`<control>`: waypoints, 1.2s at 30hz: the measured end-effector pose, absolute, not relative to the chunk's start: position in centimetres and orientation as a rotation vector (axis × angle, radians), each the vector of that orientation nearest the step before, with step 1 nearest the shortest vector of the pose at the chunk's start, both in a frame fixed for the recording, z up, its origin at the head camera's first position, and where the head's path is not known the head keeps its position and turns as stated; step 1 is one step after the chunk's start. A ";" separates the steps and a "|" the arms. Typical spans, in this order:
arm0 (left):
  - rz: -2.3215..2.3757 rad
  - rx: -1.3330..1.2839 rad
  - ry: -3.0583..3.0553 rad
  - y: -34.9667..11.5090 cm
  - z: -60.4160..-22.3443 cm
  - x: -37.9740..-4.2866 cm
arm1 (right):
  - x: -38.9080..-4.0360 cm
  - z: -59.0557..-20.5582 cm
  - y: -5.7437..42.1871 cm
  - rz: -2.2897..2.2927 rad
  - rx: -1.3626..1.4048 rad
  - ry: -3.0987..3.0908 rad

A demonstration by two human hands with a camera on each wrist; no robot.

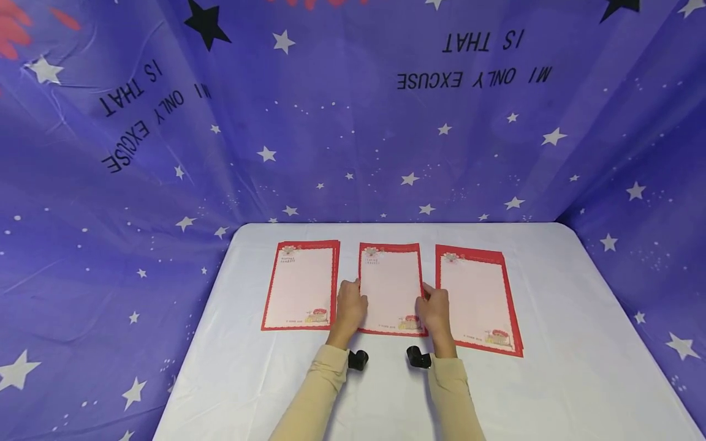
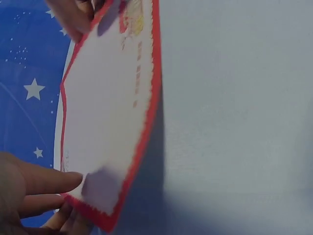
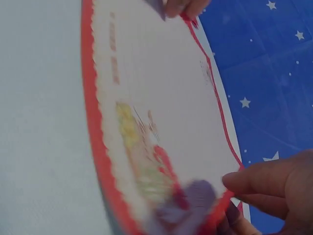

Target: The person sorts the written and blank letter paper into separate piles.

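Note:
A red-bordered sheet of letter paper (image 1: pixel 390 288) with a pale pink middle lies between both hands in the head view. My left hand (image 1: pixel 350 306) pinches its left edge, thumb on top and fingers beneath, as the left wrist view shows at the sheet (image 2: pixel 107 107). On the opposite edge my right hand (image 1: pixel 434 309) pinches the same sheet, thumb above. In the right wrist view the paper (image 3: pixel 161 73) bows between the hands, with a printed flower-and-basket picture near one corner. Whether it is one sheet or several is hard to tell.
Similar red-bordered papers lie to the left (image 1: pixel 302 288) and to the right (image 1: pixel 475 300), each looking like a small stack with offset edges. All rest on a white-covered table (image 1: pixel 562 367). A purple star-printed curtain (image 1: pixel 353 122) surrounds the table's back and sides.

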State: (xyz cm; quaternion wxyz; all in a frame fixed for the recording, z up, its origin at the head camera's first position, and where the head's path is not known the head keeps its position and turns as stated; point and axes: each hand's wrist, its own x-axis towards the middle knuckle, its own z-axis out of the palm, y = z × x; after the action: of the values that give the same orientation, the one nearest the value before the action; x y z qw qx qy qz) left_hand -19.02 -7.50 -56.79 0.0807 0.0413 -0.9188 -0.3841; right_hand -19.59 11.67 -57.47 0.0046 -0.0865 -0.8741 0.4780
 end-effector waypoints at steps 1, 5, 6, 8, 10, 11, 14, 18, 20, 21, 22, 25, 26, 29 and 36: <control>-1.134 0.114 -2.744 -7.5 -56.7 -19.0 | -19.6 -57.4 11.4 1.508 -0.268 -2.731; -1.212 0.097 -2.670 -7.8 -56.5 -19.2 | -19.8 -57.0 10.6 1.591 -0.271 -2.723; -1.266 0.101 -2.640 -8.1 -56.3 -19.3 | -19.9 -56.9 10.4 1.593 -0.257 -2.714; -1.353 0.106 -2.570 -8.6 -56.0 -19.5 | -20.2 -56.7 9.9 1.581 -0.230 -2.686; -1.392 0.124 -2.515 -9.3 -55.6 -19.6 | -20.5 -56.3 9.3 1.555 -0.208 -2.648; -1.398 0.143 -2.493 -9.8 -55.3 -19.7 | -20.7 -56.2 8.9 1.548 -0.193 -2.620; -1.409 0.222 -2.446 -11.5 -54.6 -19.6 | -20.9 -55.7 7.3 1.574 -0.158 -2.566; -1.437 0.352 -2.395 -14.6 -53.8 -19.1 | -20.7 -55.4 4.5 1.644 -0.066 -2.510; -1.440 0.403 -2.363 -16.4 -53.6 -18.7 | -20.6 -55.3 3.0 1.666 -0.006 -2.494; -1.436 0.430 -2.348 -17.2 -53.5 -18.5 | -20.5 -55.3 2.2 1.679 0.025 -2.487; -1.419 0.457 -2.332 -18.1 -53.6 -18.3 | -20.5 -55.5 1.4 1.689 0.057 -2.480; -1.399 0.550 -2.285 -20.7 -54.0 -17.7 | -20.1 -56.2 -0.8 1.729 0.145 -2.454; -1.402 0.585 -2.267 -21.5 -54.2 -17.5 | -20.0 -56.5 -1.5 1.749 0.173 -2.447; -1.392 0.674 -2.237 -23.6 -54.9 -17.2 | -19.6 -57.9 -3.3 1.792 0.258 -2.457; -1.255 0.781 -2.324 -26.4 -57.0 -16.8 | -19.6 -60.8 -5.8 1.545 0.482 -2.647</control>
State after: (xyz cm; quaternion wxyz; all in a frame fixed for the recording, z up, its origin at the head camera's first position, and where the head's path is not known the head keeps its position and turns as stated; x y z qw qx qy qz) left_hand -16.80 -26.35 -56.97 0.1925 0.2781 -0.8280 -0.4472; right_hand -19.65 -5.77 -60.77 0.0195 0.1554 -0.8530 0.4979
